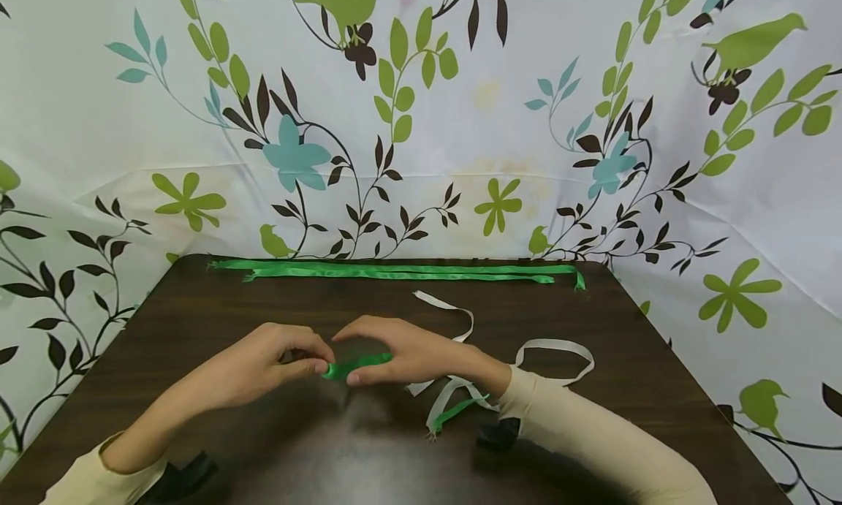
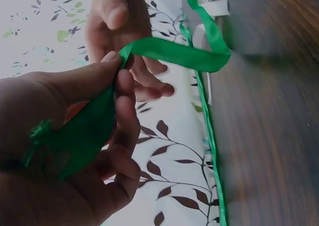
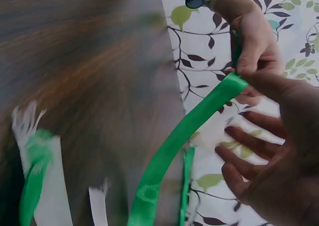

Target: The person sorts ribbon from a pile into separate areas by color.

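Observation:
A shiny green ribbon (image 1: 363, 362) is pinched between the thumb and fingers of my left hand (image 1: 266, 362), in the air above the table. In the left wrist view, its frayed end hangs across the left palm, and the rest of the ribbon (image 2: 174, 55) runs off past the right hand (image 2: 142, 76). Beside the ribbon, my right hand (image 3: 284, 166) has its fingers spread apart. Its thumb tip comes close to the pinch; whether it touches the ribbon I cannot tell. A green ribbon end (image 1: 458, 411) lies on the table under the right forearm.
Long green ribbons (image 1: 395, 271) lie along the back edge of the dark wooden table (image 1: 276, 300). White ribbon (image 1: 558, 343) lies in loose loops around the right forearm, partly hidden by it. Behind the table hangs a leaf-and-bird patterned cloth (image 1: 447, 147).

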Tool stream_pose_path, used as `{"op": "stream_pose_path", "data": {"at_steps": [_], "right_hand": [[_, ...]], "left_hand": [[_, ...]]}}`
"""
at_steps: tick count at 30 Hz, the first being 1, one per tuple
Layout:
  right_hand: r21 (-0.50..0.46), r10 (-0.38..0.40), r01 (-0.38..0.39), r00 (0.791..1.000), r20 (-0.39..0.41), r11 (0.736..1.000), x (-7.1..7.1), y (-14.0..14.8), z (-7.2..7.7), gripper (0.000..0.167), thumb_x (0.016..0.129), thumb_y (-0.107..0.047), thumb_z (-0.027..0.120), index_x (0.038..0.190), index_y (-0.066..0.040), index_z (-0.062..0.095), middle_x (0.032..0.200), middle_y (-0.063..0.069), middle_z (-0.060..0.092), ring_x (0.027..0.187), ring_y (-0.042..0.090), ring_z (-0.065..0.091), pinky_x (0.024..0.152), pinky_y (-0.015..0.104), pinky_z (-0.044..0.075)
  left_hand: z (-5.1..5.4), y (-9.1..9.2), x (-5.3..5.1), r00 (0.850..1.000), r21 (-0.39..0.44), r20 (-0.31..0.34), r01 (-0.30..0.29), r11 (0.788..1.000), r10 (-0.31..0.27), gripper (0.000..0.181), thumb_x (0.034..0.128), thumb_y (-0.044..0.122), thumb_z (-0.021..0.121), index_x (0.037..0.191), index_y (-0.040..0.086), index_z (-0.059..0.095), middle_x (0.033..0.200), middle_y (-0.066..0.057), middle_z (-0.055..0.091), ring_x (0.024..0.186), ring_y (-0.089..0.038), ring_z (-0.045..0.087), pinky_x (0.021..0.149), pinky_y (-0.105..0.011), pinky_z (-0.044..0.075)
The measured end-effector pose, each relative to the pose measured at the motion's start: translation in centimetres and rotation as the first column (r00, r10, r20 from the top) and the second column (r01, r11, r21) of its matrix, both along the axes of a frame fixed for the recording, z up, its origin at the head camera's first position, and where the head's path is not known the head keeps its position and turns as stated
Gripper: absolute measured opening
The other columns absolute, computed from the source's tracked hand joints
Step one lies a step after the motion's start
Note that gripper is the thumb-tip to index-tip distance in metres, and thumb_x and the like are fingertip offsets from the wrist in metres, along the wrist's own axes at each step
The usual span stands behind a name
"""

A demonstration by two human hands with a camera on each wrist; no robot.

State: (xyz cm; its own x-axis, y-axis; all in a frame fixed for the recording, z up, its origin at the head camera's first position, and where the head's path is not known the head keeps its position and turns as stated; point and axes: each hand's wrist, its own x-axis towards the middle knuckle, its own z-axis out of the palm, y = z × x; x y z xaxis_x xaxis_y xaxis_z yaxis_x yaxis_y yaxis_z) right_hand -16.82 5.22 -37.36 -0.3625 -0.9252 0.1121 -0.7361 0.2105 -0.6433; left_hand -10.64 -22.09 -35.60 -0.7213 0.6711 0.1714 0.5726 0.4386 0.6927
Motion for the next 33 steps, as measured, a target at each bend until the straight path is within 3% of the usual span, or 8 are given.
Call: {"op": "stream_pose_path", "data": {"at_steps": [4, 7, 11, 16, 24, 28, 33], "right_hand": [[-0.062, 0.069, -0.06, 0.984, 0.161, 0.996, -0.1, -0.8, -0.5, 0.026, 0.101, -0.026, 0.069, 0.125, -0.019, 0.067, 0.115, -0.014, 0.067, 0.11, 0.004, 0.062, 0.095, 0.029, 0.048], [-0.075, 0.085, -0.067, 0.954, 0.289, 0.995, -0.2, -0.6, -0.6, 0.014, 0.1, -0.018, 0.07, 0.114, -0.015, 0.072, 0.102, -0.01, 0.07, 0.097, 0.01, 0.066, 0.087, 0.032, 0.053], [-0.037, 0.103, -0.096, 0.923, 0.37, 0.995, -0.2, 0.1, -0.5, 0.012, 0.099, -0.017, 0.071, 0.11, -0.013, 0.074, 0.096, -0.006, 0.071, 0.088, 0.014, 0.065, 0.078, 0.029, 0.053], [0.003, 0.11, -0.119, 0.926, 0.362, 0.993, -0.4, 0.9, -0.5, 0.011, 0.099, -0.02, 0.071, 0.108, -0.014, 0.075, 0.093, -0.007, 0.07, 0.081, 0.012, 0.064, 0.072, 0.027, 0.051], [0.003, 0.029, -0.032, 0.946, 0.323, 0.999, -0.6, 3.2, -0.4, 0.01, 0.098, -0.025, 0.072, 0.105, -0.018, 0.075, 0.091, -0.006, 0.07, 0.076, 0.012, 0.061, 0.068, 0.028, 0.05], [0.0, 0.01, -0.01, 0.943, 0.333, 1.0, -0.8, 4.6, 0.0, 0.009, 0.098, -0.025, 0.072, 0.104, -0.019, 0.076, 0.095, -0.003, 0.07, 0.079, 0.018, 0.064, 0.071, 0.032, 0.052], [0.042, -0.048, 0.036, 0.935, 0.352, 0.998, -1.0, 6.2, 0.6, 0.009, 0.098, -0.028, 0.073, 0.104, -0.024, 0.077, 0.098, -0.001, 0.072, 0.079, 0.023, 0.064, 0.069, 0.034, 0.052]], "left_hand": [[0.2, 0.4, 0.4, 0.999, 0.008, 0.015, 0.035, 0.999, -0.035, 0.012, 0.1005, 0.027, 0.067, 0.11, 0.029, 0.074, 0.104, 0.013, 0.069, 0.086, -0.012, 0.064, 0.072, -0.033, 0.053], [0.5, 0.5, 0.5, 1.0, -0.01, 0.022, 0.011, 1.0, -0.011, 0.01, 0.1, 0.026, 0.068, 0.108, 0.029, 0.073, 0.101, 0.014, 0.069, 0.086, -0.012, 0.065, 0.072, -0.032, 0.053], [0.9, 0.3, 0.7, 0.999, -0.027, 0.029, -0.045, 0.999, 0.046, 0.006, 0.0997, 0.03, 0.068, 0.104, 0.029, 0.073, 0.095, 0.015, 0.069, 0.083, -0.012, 0.062, 0.071, -0.031, 0.05], [1.2, -0.2, 0.7, 0.995, -0.03, 0.011, -0.099, 0.995, 0.099, 0.007, 0.0989, 0.033, 0.069, 0.102, 0.028, 0.073, 0.088, 0.014, 0.068, 0.077, -0.012, 0.058, 0.066, -0.03, 0.047], [1.5, -0.9, 0.2, 0.989, -0.055, 0.007, -0.149, 0.987, 0.15, 0.009, 0.0979, 0.036, 0.07, 0.101, 0.029, 0.073, 0.086, 0.014, 0.068, 0.074, -0.011, 0.057, 0.063, -0.03, 0.046], [1.3, -1.6, -0.6, 0.985, -0.071, -0.008, -0.171, 0.983, 0.171, 0.01, 0.0978, 0.038, 0.069, 0.101, 0.029, 0.073, 0.087, 0.014, 0.068, 0.078, -0.012, 0.058, 0.066, -0.031, 0.046], [0.6, -3.2, -1.9, 0.97, -0.075, 0.04, -0.235, 0.969, 0.238, 0.011, 0.0974, 0.037, 0.07, 0.103, 0.028, 0.073, 0.089, 0.01, 0.069, 0.082, -0.017, 0.06, 0.068, -0.033, 0.048]]}}
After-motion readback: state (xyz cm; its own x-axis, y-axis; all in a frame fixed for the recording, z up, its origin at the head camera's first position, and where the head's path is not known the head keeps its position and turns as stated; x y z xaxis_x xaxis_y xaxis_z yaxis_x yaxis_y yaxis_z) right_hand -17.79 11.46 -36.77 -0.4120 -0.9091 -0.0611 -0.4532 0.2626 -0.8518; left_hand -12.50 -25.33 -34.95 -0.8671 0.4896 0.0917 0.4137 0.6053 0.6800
